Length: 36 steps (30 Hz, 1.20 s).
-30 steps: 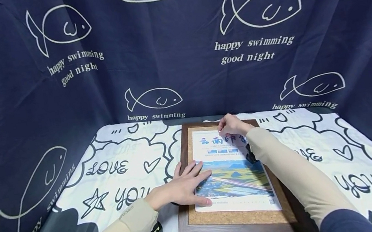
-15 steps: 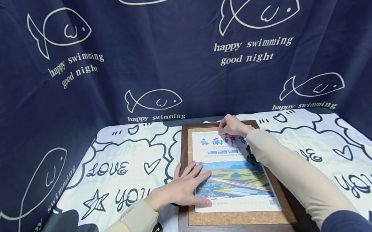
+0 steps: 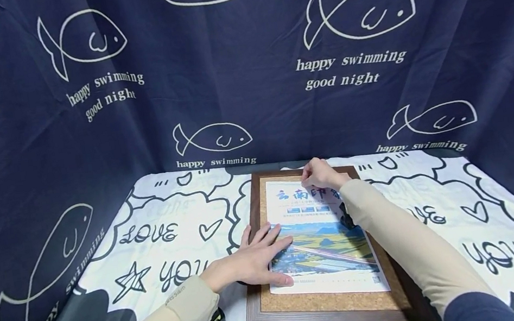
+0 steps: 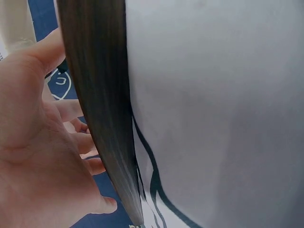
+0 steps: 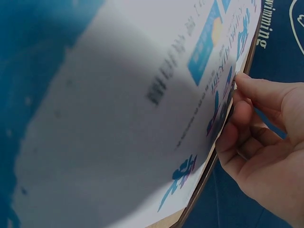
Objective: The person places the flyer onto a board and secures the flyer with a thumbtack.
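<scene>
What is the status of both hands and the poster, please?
Left hand flat, pressing poster at its left edge. Right hand pinching poster's top edge. Poster lies on cork board. Nothing in the way.

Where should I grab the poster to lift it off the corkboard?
Take the poster by its far top edge, coming from the far side, where the right hand already pinches it. It lies flat on the corkboard inside the raised frame, and the left hand presses its near left edge flat.
</scene>
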Tool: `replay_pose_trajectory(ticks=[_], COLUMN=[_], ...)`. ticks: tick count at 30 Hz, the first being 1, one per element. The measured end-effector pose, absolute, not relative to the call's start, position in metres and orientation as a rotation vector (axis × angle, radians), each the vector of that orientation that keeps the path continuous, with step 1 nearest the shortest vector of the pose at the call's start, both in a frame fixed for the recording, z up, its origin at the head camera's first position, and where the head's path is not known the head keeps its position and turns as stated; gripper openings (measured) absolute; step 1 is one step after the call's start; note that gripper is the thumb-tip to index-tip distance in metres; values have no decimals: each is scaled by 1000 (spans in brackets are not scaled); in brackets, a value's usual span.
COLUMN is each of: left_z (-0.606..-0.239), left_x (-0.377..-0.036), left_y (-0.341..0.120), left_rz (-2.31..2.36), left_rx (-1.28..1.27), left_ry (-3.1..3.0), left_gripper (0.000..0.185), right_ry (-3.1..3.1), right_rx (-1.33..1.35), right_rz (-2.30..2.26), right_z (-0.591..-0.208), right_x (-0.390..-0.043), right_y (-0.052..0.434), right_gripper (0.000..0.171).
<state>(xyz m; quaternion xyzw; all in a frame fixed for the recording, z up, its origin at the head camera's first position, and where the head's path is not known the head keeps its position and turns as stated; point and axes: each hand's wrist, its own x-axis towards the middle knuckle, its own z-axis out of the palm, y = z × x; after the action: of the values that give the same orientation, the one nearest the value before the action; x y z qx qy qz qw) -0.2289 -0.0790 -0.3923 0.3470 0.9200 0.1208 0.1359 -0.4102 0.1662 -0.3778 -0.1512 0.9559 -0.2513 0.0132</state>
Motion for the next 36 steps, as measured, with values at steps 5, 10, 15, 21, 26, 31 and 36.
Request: replay_pose_trajectory(ticks=[5, 10, 15, 21, 26, 31, 36], left_z=[-391, -388, -388, -390, -391, -390, -389], left_x=[-228, -229, -230, -230, -230, -228, -227], left_y=[-79, -80, -80, -80, -81, -81, -81], left_rz=[340, 349, 352, 355, 362, 374, 381], left_rx=[1014, 1009, 1001, 993, 1000, 1008, 1009], left_ry=[2666, 2669, 2662, 2659, 2658, 2643, 2638], left_gripper=[85, 85, 85, 86, 86, 84, 84], right_ry=[2983, 2977, 3001, 3044, 3088, 3131, 3138], right_rx=[-456, -420, -407, -444, -570, -709, -804], right_rz=[-746, -768, -742, -717, -616, -500, -398], right_z=[-376, -377, -376, -378, -379, -382, -383], right_x=[-409, -411, -413, -413, -413, -412, -409], right_y=[164, 163, 164, 165, 164, 163, 161], right_gripper=[7, 7, 8, 9, 10, 15, 22])
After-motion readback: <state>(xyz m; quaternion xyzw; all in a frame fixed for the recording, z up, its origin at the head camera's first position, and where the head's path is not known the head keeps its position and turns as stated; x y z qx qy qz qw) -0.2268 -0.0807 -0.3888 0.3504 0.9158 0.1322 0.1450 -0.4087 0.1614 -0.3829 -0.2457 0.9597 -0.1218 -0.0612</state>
